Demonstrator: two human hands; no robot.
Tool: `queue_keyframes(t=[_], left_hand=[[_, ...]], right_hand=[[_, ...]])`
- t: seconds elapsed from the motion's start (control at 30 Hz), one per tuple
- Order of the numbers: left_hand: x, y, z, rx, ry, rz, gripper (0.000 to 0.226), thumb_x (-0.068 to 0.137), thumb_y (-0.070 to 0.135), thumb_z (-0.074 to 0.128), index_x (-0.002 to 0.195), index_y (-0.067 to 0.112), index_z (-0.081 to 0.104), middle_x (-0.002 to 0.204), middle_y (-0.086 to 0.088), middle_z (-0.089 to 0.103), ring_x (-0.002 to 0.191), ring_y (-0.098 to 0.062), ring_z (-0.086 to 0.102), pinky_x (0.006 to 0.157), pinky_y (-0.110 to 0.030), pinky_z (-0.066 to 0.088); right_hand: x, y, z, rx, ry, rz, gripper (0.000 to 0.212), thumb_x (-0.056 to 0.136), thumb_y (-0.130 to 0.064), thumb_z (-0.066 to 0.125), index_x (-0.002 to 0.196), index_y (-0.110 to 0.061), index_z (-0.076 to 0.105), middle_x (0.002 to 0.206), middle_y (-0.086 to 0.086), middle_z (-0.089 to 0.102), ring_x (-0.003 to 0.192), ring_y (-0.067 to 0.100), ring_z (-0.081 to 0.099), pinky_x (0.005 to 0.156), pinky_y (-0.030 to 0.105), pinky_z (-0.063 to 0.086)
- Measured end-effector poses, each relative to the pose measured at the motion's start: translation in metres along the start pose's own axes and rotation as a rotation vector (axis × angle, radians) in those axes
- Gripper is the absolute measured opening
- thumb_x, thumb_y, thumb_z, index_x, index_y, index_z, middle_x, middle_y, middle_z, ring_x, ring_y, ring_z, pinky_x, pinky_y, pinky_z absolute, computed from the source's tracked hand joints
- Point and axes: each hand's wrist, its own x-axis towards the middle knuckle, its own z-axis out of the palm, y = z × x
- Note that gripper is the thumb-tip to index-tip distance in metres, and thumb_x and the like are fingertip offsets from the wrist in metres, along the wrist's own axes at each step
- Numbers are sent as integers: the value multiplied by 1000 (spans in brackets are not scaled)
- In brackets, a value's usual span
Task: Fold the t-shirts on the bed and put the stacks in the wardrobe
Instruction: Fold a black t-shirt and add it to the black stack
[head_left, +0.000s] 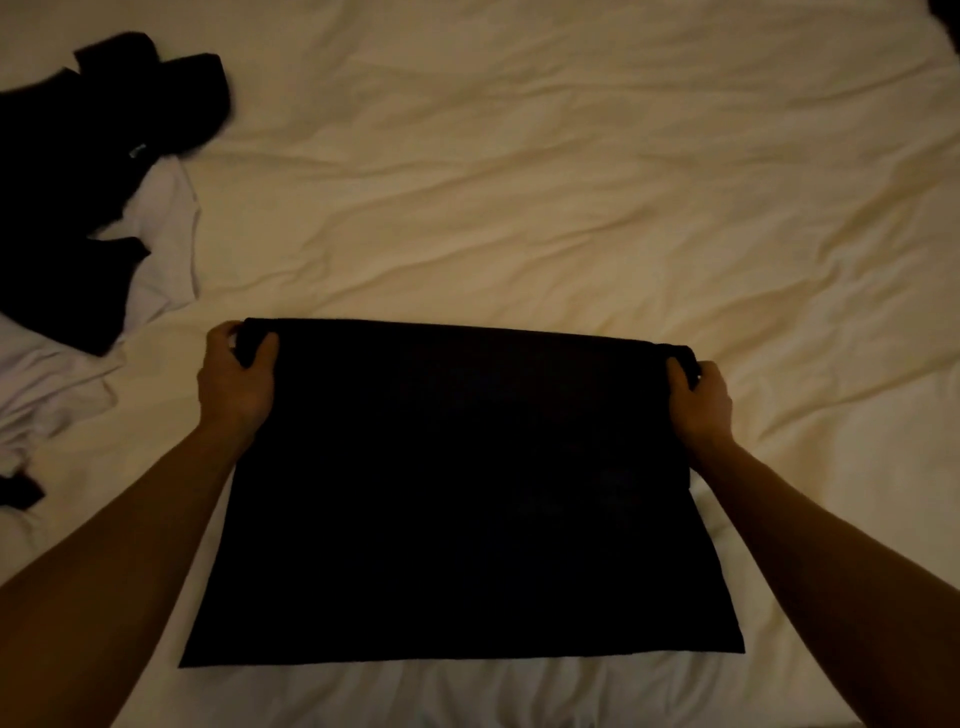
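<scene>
Head view, black t-shirt (457, 493) spread flat on the cream bed (571, 182), far edge gripped at its corners by curled fingers of the left hand (236, 382) and right hand (701, 402); black and white garments (104, 171) heaped well left of the left fingers

I've got the t-shirt (457, 493) spread on the bed (571, 182) right before me, one hand at each far corner; the heap of unfolded shirts (98, 171) lies far left.
</scene>
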Motion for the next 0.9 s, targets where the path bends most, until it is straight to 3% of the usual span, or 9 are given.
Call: queue_keyframes(t=[0.1,0.17,0.27,0.4,0.5,0.57,0.7,0.8,0.9], left_hand=[[-15,-14,0,231,-54,-15,58,99,50,49,144,15,36,135,-22,54,119,-42,54,96,-42,42],[-25,-22,-2,330,-40,34,57,100,52,44,142,15,35,127,-25,58,110,-47,57,89,-49,44],[-29,-31,-3,300,-30,145,46,103,38,45,137,8,40,118,-27,61,103,-48,59,80,-43,42],[-22,-37,-1,242,-12,189,45,103,29,48,140,4,40,124,-28,59,109,-45,57,86,-43,43],[-24,-38,4,450,123,213,54,103,35,45,146,4,35,136,-28,48,123,-45,45,98,-54,38],[-31,-26,13,598,172,453,58,102,38,43,147,2,35,142,-27,43,129,-45,39,104,-55,33],[-65,13,77,678,-42,889,56,100,40,41,147,10,44,154,-20,38,142,-42,31,112,-50,30],[-101,33,133,786,-272,949,62,97,39,38,153,14,31,162,-14,21,150,-36,14,120,-48,20],[-92,27,152,874,-257,897,62,100,41,38,156,20,23,164,-6,18,152,-31,11,121,-43,4]], right_hand=[[-5,10,1,-40,-36,49,48,100,-44,47,125,-3,47,105,10,55,94,28,55,77,37,44],[-11,15,2,-125,-17,28,49,100,-46,47,123,-3,45,103,14,57,94,34,58,79,42,48],[-16,24,1,-184,-28,-11,43,102,-41,44,119,-1,44,99,17,57,96,42,59,77,43,46],[-10,27,-1,-176,-29,-16,39,102,-38,45,119,-2,44,106,22,61,97,44,60,78,46,48],[-11,24,3,-362,141,-108,50,101,-40,46,131,-1,43,123,24,54,106,46,56,82,50,46],[-13,11,12,-506,266,-308,56,100,-41,48,136,1,44,129,26,50,113,46,51,88,54,43],[-43,-33,68,-602,204,-721,53,95,-40,44,129,-1,55,128,25,56,118,43,53,94,50,45],[-76,-48,122,-629,47,-861,51,92,-31,40,132,-2,55,134,23,55,125,39,53,102,48,44],[-68,-43,138,-658,10,-815,52,95,-31,37,135,-2,54,137,20,55,129,35,52,108,47,39]])
